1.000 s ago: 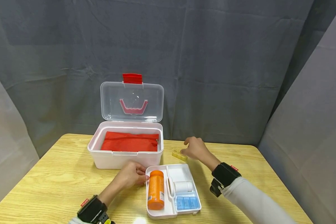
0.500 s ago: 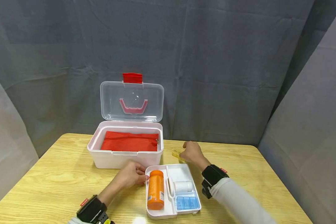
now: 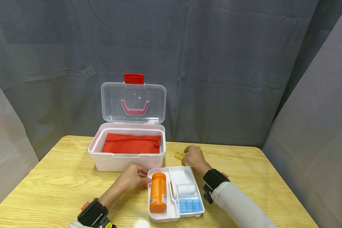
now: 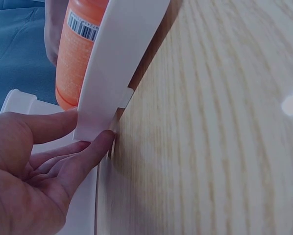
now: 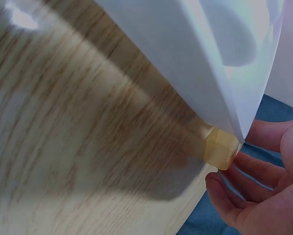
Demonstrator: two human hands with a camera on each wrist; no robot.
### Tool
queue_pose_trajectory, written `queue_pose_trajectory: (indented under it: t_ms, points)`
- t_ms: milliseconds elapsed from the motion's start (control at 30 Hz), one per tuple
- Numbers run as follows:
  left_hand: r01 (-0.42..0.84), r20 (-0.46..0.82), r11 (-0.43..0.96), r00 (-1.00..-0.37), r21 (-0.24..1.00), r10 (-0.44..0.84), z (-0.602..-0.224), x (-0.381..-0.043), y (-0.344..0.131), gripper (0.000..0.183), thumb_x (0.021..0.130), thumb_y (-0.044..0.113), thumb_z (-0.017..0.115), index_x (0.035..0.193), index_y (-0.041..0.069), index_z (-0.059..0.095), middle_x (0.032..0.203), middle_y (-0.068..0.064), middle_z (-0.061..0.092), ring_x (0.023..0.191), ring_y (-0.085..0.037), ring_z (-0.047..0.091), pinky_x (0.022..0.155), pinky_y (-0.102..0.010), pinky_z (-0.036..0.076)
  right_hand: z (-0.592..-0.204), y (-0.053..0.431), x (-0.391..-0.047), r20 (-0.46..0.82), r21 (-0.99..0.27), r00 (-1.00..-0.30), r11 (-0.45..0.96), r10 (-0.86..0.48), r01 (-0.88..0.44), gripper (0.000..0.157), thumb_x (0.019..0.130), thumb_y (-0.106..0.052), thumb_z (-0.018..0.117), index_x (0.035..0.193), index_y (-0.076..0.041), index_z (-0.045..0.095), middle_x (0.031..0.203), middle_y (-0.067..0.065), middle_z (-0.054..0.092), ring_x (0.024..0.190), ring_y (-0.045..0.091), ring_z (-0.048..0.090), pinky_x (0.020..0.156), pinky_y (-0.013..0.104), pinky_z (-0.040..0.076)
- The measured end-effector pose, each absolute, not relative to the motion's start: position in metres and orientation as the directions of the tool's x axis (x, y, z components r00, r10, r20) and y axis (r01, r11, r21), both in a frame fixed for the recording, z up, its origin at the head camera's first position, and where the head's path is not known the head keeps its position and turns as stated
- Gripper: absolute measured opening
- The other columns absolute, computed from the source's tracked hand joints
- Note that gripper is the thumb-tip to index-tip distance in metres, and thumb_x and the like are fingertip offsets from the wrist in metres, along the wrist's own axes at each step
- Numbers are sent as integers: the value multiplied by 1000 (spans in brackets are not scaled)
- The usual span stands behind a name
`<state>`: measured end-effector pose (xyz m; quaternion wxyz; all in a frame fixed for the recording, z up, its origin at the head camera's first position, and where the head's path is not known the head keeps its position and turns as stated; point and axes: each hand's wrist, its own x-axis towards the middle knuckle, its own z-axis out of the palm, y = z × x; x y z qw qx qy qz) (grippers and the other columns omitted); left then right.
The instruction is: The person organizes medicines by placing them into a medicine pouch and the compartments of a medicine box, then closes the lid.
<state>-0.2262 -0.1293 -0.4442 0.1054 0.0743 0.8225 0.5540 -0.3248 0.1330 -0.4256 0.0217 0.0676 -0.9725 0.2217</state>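
My left hand (image 3: 132,179) pinches the left rim of a white divided tray (image 3: 183,174), thumb at the edge and fingertips low against its side in the left wrist view. Lying in the tray are an orange bottle (image 3: 158,193), a small white bottle (image 3: 186,189) and a blue pill organizer (image 3: 190,205). Beyond the tray's far right corner, my right hand (image 3: 194,157) holds a small yellow translucent pill organizer (image 3: 179,155) by its near end. The right wrist view shows the end of that yellow organizer (image 5: 221,149) between thumb and fingers; the tray corner partly covers the grip.
A white box (image 3: 125,161) stands behind the tray with its clear lid (image 3: 134,91) raised. Inside it lies a red zippered pouch (image 3: 132,144). A grey curtain (image 3: 216,79) hangs behind the wooden table (image 3: 54,183).
My right hand has come left and nearer, its fingers closing on the yellow pill organizer, which has turned slightly. My left hand and the tray stay in place.
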Motion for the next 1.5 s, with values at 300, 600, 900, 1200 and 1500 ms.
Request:
queue_pose_trajectory:
  t_ms: [300, 600, 900, 1200, 1500]
  points:
    - [8, -84, 367, -968, 930, 235, -445, -226, -130, 28, 82, -3, 78, 107, -15, 69, 94, -21, 76, 79, -23, 74, 69, -37, 62, -430, 130, -327, 81, -444, -990, 885, -117, -141, 39, 76, -6, 78, 113, 4, 73, 115, 21, 72, 115, 43, 62, 94, 47, 55]
    - [15, -78, 384, -971, 923, 225, -442, -226, -130, 29, 83, -2, 79, 107, -15, 69, 92, -20, 76, 78, -25, 74, 68, -38, 62, -424, 132, -325, 94, -464, -985, 869, -147, -174, 37, 76, -3, 72, 112, 5, 73, 114, 21, 73, 112, 43, 64, 90, 48, 58]
    - [9, -86, 394, -971, 919, 222, -442, -226, -129, 29, 82, -2, 79, 107, -14, 69, 93, -19, 76, 78, -25, 74, 68, -37, 62, -409, 130, -315, 103, -479, -980, 854, -172, -200, 34, 73, -3, 72, 107, 2, 74, 101, 15, 74, 94, 33, 66, 78, 41, 57]
    - [12, -86, 403, -971, 915, 224, -443, -226, -129, 27, 82, -2, 79, 106, -13, 70, 92, -19, 76, 78, -24, 74, 69, -36, 62, -397, 135, -298, 141, -467, -958, 837, -250, -287, 30, 72, -2, 73, 102, 1, 75, 97, 13, 73, 89, 27, 65, 77, 40, 56]
    - [21, -82, 418, -970, 908, 227, -442, -226, -128, 27, 82, -1, 79, 105, -12, 70, 92, -19, 76, 77, -23, 74, 68, -36, 62, -395, 137, -276, 173, -456, -936, 818, -307, -352, 26, 70, 0, 75, 96, -1, 75, 90, 10, 73, 84, 22, 64, 76, 38, 55]
